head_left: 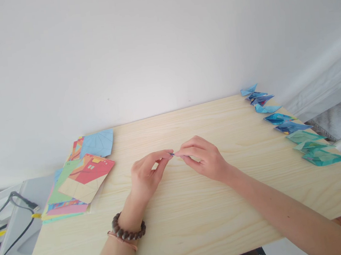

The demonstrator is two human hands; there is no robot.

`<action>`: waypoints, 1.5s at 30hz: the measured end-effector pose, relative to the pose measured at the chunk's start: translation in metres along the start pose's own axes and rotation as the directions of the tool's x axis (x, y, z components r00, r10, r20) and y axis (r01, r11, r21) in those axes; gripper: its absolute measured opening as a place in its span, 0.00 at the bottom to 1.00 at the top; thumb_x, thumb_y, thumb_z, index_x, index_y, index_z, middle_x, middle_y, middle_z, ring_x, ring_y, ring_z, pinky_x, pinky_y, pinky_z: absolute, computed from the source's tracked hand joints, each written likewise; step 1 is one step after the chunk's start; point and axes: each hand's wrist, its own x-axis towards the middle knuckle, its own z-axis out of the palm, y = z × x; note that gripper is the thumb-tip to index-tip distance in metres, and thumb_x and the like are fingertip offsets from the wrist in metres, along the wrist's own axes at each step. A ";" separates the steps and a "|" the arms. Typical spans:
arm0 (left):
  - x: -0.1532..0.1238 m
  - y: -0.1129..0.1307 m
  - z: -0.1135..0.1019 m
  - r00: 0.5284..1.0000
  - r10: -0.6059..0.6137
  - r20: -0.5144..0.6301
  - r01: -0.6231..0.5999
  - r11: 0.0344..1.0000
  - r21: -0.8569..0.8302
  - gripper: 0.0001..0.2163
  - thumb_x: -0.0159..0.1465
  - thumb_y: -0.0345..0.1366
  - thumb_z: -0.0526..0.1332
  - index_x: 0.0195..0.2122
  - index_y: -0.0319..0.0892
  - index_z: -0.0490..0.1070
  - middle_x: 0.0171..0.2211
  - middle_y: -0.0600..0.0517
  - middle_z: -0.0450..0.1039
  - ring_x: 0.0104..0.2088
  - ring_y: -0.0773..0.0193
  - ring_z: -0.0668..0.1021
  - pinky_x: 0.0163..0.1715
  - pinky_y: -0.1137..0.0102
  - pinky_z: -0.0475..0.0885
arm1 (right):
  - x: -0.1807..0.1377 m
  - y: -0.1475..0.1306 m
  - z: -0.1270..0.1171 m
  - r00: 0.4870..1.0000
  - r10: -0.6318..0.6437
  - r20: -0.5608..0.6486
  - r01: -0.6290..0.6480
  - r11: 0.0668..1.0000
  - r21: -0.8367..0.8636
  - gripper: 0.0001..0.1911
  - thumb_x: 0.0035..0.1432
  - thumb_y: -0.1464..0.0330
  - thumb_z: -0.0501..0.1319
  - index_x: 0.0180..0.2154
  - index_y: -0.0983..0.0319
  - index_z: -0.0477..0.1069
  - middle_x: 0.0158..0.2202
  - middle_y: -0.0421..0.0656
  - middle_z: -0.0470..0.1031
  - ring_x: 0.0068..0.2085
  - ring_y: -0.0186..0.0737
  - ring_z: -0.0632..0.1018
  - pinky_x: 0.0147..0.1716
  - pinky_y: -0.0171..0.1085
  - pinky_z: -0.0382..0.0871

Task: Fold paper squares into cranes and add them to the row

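Note:
Above the middle of the table, my left hand (147,171) and my right hand (203,156) meet fingertip to fingertip. Between them shows a thin sliver of blue folded paper (172,154), seen almost edge-on. Thumb and fingers of my left hand pinch its left end. My right hand is closed in a pinch at its right end. Most of the paper is hidden by the fingertips, so its full shape cannot be made out. A bead bracelet (128,233) and a thin copper-coloured band circle my left wrist.
Colourful printed paper sheets (87,181) lie stacked at the left of the wooden table (181,232). Along the right edge runs a row of several folded paper boats, blue (282,118) and green (324,156). A white wall stands behind; black cables (22,200) lie beyond the left edge.

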 end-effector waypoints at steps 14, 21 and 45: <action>0.001 -0.008 0.000 0.969 -0.007 0.248 -0.012 0.997 0.075 0.03 0.64 0.29 0.52 0.39 0.42 0.62 0.41 0.49 0.75 0.36 0.66 0.78 0.34 0.72 0.71 | 0.003 0.003 -0.008 0.994 -0.049 0.096 0.061 0.991 -0.119 0.10 0.57 0.76 0.57 0.38 0.57 0.72 0.34 0.40 0.76 0.36 0.35 0.71 0.38 0.38 0.63; 0.001 -0.007 -0.001 0.967 -0.024 0.253 0.000 0.996 0.094 0.03 0.65 0.31 0.52 0.39 0.42 0.61 0.38 0.49 0.76 0.32 0.66 0.78 0.31 0.73 0.70 | 0.003 0.003 -0.007 0.993 -0.040 0.110 0.055 0.989 -0.136 0.10 0.56 0.76 0.58 0.38 0.58 0.72 0.35 0.40 0.76 0.36 0.35 0.71 0.39 0.38 0.63; -0.001 0.002 0.008 0.917 -0.352 0.187 0.397 0.772 -0.496 0.06 0.59 0.34 0.61 0.37 0.40 0.71 0.36 0.48 0.74 0.34 0.64 0.76 0.26 0.72 0.73 | 0.003 -0.003 -0.006 0.997 0.056 0.049 -0.060 0.995 0.077 0.09 0.55 0.75 0.57 0.38 0.60 0.70 0.34 0.42 0.75 0.36 0.35 0.73 0.37 0.37 0.69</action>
